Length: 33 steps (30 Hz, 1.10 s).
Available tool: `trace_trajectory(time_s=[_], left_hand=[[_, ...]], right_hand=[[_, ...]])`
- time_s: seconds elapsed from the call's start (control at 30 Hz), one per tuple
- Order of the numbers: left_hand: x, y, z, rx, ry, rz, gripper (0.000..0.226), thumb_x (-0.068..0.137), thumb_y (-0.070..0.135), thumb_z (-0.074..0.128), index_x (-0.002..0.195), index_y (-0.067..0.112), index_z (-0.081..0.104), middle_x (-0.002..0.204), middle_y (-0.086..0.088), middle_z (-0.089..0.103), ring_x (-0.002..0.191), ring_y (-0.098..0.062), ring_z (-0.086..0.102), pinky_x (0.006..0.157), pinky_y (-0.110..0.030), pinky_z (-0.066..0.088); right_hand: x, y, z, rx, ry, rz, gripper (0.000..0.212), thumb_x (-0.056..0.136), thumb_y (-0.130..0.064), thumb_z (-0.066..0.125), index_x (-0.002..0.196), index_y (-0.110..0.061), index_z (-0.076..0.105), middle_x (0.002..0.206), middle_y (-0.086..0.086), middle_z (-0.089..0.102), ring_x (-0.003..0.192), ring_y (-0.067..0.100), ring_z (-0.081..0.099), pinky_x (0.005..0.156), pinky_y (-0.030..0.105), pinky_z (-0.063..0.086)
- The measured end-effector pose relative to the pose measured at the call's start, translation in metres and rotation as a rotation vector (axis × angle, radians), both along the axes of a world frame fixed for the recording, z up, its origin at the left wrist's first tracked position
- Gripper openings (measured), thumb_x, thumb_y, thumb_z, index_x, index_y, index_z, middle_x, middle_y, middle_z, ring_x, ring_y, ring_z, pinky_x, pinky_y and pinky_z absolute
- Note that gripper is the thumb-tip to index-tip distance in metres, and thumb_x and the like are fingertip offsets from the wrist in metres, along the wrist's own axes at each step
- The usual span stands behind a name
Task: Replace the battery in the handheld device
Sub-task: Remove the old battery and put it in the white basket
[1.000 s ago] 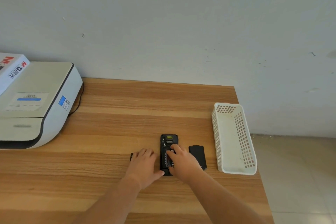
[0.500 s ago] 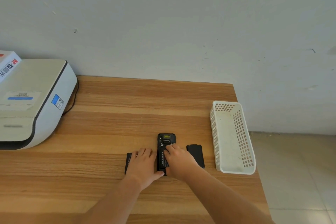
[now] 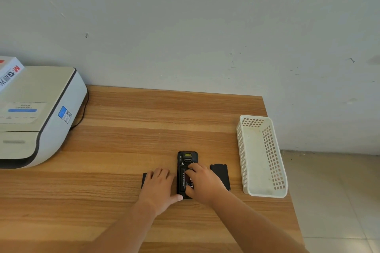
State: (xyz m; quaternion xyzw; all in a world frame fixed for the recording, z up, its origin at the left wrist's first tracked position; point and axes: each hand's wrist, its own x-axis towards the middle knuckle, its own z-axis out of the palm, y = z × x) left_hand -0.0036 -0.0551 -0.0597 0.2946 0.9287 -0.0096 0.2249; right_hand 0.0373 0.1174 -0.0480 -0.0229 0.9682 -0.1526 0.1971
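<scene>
The black handheld device (image 3: 187, 157) lies back-up on the wooden table (image 3: 144, 129), its battery bay uncovered. A labelled battery (image 3: 183, 179) sits in the bay. My right hand (image 3: 205, 185) grips that battery, fingertips at its top edge and thumb at its lower end. My left hand (image 3: 159, 187) lies flat beside the device, its thumb against the device's bottom corner. It covers most of a flat black piece (image 3: 144, 178), which looks like another battery. A black back cover (image 3: 221, 172) lies right of the device, partly behind my right wrist.
A white perforated basket (image 3: 265, 193) stands at the table's right edge. A white printer (image 3: 41, 119) fills the far left, with a cable (image 3: 83, 113) behind it and a box (image 3: 8, 72) on top. The table ends just right of the basket, above a tiled floor.
My right fingers have crept up to the battery's top edge and curled on it. The left hand stays flat in place. My head has shifted a little.
</scene>
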Motion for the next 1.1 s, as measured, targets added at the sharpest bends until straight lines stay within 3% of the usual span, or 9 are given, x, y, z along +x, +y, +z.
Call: trace_trajectory(time_s=[0.13,0.3,0.63,1.1], left_hand=[[-0.001,-0.005,0.004,-0.018,0.003,-0.012,0.072,0.087,0.066,0.048,0.143,0.021,0.040,0.147,0.000,0.038,0.138,-0.022,0.027,0.116,-0.043,0.019],[-0.004,-0.013,0.011,-0.014,0.016,-0.002,0.061,0.093,0.048,0.051,0.146,0.021,0.035,0.152,-0.001,0.033,0.143,-0.022,0.021,0.119,-0.044,0.015],[-0.004,-0.021,0.015,0.012,0.024,0.007,0.053,0.096,0.034,0.050,0.145,0.021,0.036,0.152,-0.001,0.032,0.144,-0.022,0.019,0.119,-0.043,0.014],[0.001,-0.016,0.016,0.015,0.015,0.024,0.050,0.096,0.039,0.048,0.143,0.024,0.039,0.150,0.001,0.035,0.142,-0.020,0.023,0.119,-0.044,0.016]], right_hand=[[-0.005,-0.020,0.004,-0.056,-0.057,-0.390,0.053,0.094,-0.045,0.053,0.139,-0.018,0.042,0.138,0.002,0.037,0.123,0.021,0.041,0.091,0.033,0.048],[-0.009,-0.042,0.004,-0.031,-0.160,-0.592,0.053,0.089,-0.044,0.061,0.131,-0.020,0.039,0.133,0.008,0.036,0.116,0.026,0.046,0.083,0.036,0.054],[-0.015,-0.057,0.006,0.010,-0.223,-0.693,0.060,0.087,-0.037,0.066,0.135,-0.021,0.033,0.130,0.011,0.035,0.115,0.028,0.045,0.082,0.035,0.052],[-0.005,-0.051,0.015,-0.008,-0.229,-0.645,0.051,0.087,-0.033,0.065,0.129,-0.022,0.040,0.125,0.010,0.040,0.113,0.026,0.045,0.088,0.037,0.051]])
